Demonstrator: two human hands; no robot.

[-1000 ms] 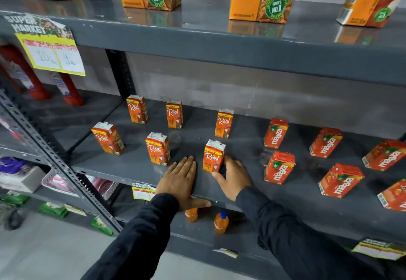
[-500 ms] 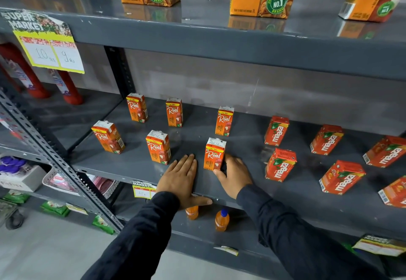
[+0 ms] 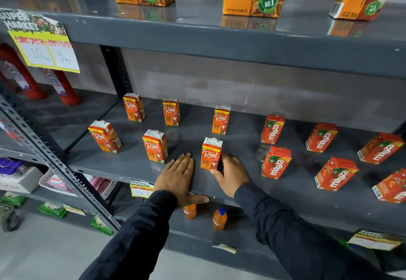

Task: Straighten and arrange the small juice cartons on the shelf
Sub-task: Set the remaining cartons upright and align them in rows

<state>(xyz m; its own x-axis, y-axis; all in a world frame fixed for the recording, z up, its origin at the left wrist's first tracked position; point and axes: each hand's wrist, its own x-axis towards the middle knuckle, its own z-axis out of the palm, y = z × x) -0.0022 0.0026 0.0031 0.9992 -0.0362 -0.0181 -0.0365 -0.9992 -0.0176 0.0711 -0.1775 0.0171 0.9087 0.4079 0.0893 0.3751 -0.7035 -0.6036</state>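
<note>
Grey shelf (image 3: 131, 165): upright Real carton (image 3: 211, 154) near front edge, face outward, is pinched by right hand (image 3: 230, 176). Left hand (image 3: 178, 176) is laid flat, spread, beside it. Maaza carton (image 3: 275, 162) tilted nearby.

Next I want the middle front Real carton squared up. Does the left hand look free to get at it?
Probably yes. The left hand lies flat and empty on the shelf, just in front of that Real carton, with nothing between them.

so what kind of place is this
Most likely a small supermarket aisle: grey metal shelving carries a "Super Market" price tag marked 10 and 9 rs, with small Real cartons and Maaza cartons spaced out for sale.
</note>
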